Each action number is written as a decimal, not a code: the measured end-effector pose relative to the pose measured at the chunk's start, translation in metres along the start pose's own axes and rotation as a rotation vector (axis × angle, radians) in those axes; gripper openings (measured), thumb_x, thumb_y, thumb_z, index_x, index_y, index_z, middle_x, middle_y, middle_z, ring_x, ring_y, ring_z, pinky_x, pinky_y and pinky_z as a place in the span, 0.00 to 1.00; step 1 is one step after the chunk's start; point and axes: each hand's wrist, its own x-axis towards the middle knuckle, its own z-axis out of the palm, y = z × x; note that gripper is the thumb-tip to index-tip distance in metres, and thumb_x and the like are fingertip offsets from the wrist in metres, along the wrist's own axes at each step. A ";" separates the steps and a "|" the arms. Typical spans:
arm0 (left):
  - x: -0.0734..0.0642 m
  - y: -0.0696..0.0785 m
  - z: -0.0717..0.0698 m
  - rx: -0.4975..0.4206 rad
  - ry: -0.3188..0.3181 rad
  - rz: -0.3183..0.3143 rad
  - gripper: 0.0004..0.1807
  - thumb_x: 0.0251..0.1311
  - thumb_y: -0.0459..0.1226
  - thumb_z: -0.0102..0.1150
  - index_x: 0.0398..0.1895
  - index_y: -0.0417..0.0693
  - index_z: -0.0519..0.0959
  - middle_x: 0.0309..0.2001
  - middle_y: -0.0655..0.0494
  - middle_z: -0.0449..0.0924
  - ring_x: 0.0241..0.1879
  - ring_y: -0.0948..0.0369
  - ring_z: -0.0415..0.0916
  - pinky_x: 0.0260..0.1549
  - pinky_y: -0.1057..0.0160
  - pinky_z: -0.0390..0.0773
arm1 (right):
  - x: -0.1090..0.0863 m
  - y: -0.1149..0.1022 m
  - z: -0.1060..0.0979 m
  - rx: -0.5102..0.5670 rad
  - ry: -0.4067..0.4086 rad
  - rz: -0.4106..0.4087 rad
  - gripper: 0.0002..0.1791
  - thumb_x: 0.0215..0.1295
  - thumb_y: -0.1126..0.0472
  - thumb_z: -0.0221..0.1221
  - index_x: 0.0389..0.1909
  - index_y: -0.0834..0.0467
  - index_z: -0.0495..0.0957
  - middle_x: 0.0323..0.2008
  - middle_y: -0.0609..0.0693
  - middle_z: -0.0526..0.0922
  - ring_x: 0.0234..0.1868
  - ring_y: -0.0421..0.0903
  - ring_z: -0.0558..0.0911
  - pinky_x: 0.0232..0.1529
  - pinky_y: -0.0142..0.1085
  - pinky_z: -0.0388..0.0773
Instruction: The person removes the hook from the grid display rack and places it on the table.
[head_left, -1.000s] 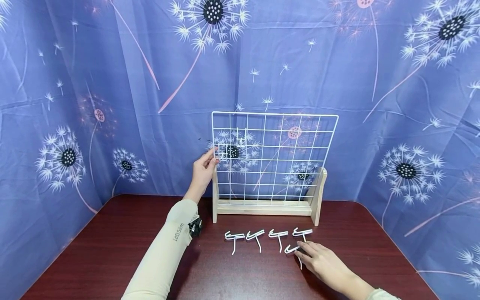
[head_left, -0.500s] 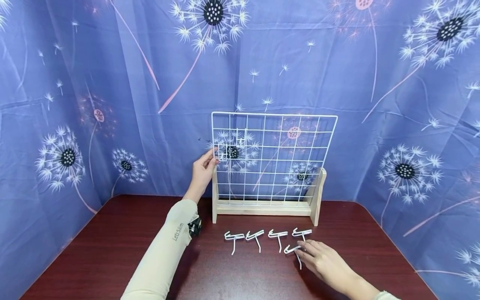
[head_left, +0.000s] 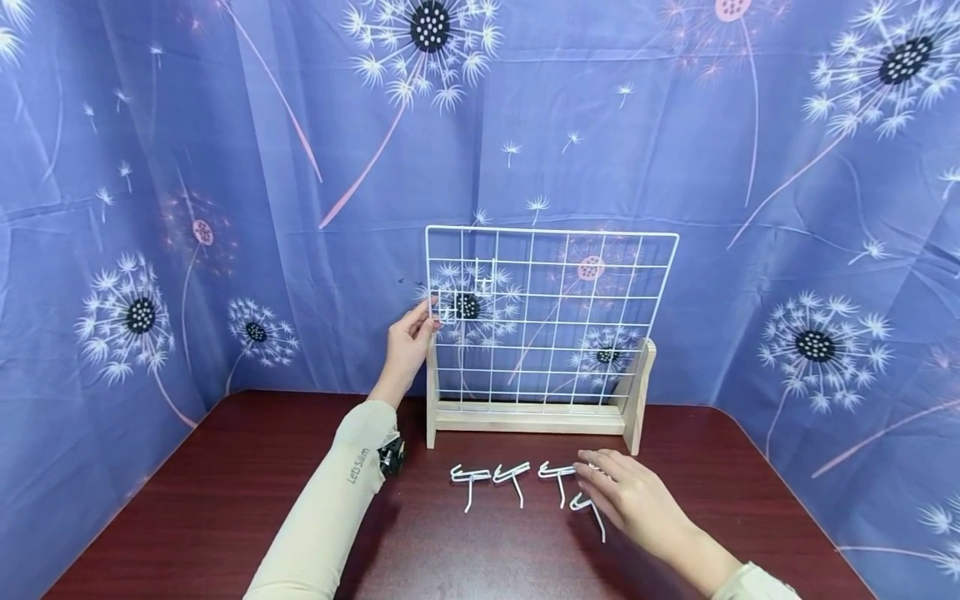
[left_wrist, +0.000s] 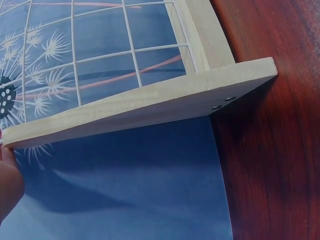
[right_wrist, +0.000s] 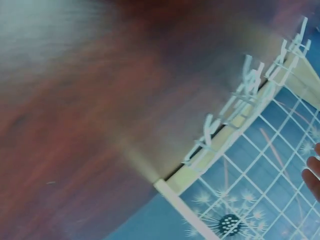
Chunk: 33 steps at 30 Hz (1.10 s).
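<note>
In the head view a white wire grid panel stands upright in a pale wooden stand. My left hand pinches the panel's left edge with thumb and fingers, just above the stand's left side. Two white hooks hang on the grid's upper left: an upper hook and a lower hook beside my left fingertips. Over the right end of a group of white wire hooks on the table hovers my right hand, fingers extended. It partly hides a nearer hook and the hook behind.
The dark red wooden table has rounded back corners. A blue dandelion-print curtain surrounds it at the back and both sides. The stand's left wooden side shows close up in the left wrist view.
My right hand has lifted off the nearer hook and shifted slightly forward and left, now covering the rightmost back hook. The left hand keeps its grip on the panel edge.
</note>
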 end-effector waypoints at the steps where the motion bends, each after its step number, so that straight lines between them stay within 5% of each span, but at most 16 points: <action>1: 0.000 0.000 0.000 -0.001 -0.001 0.003 0.22 0.67 0.22 0.46 0.64 0.34 0.70 0.49 0.29 0.72 0.48 0.40 0.75 0.50 0.60 0.79 | 0.003 0.000 0.000 0.003 0.005 0.002 0.22 0.76 0.52 0.45 0.41 0.62 0.84 0.44 0.54 0.83 0.45 0.51 0.82 0.58 0.35 0.69; 5: 0.000 0.000 0.000 -0.006 -0.001 0.005 0.22 0.67 0.21 0.46 0.64 0.34 0.70 0.48 0.28 0.72 0.48 0.38 0.75 0.50 0.60 0.79 | 0.016 0.000 0.003 -0.001 0.029 -0.005 0.22 0.76 0.54 0.44 0.43 0.63 0.83 0.44 0.54 0.83 0.45 0.52 0.82 0.60 0.36 0.68; 11: 0.000 0.002 0.000 -0.009 -0.004 0.003 0.22 0.67 0.22 0.46 0.63 0.34 0.70 0.47 0.28 0.73 0.48 0.38 0.74 0.51 0.58 0.78 | 0.037 0.002 0.006 0.016 0.077 0.006 0.20 0.76 0.56 0.45 0.44 0.64 0.82 0.43 0.57 0.83 0.42 0.51 0.82 0.43 0.42 0.78; 22: 0.000 0.002 0.000 -0.026 -0.005 0.012 0.21 0.67 0.22 0.46 0.63 0.33 0.71 0.46 0.28 0.73 0.48 0.38 0.75 0.52 0.55 0.78 | 0.078 0.007 0.015 0.072 0.134 0.097 0.17 0.74 0.57 0.48 0.47 0.65 0.78 0.45 0.57 0.82 0.47 0.53 0.81 0.50 0.45 0.78; 33: 0.000 0.003 -0.001 -0.029 -0.015 0.001 0.21 0.67 0.22 0.46 0.63 0.34 0.71 0.46 0.27 0.73 0.49 0.36 0.74 0.53 0.49 0.76 | 0.115 0.007 0.020 0.140 0.192 0.287 0.19 0.62 0.65 0.60 0.54 0.66 0.75 0.48 0.60 0.81 0.50 0.56 0.80 0.52 0.50 0.77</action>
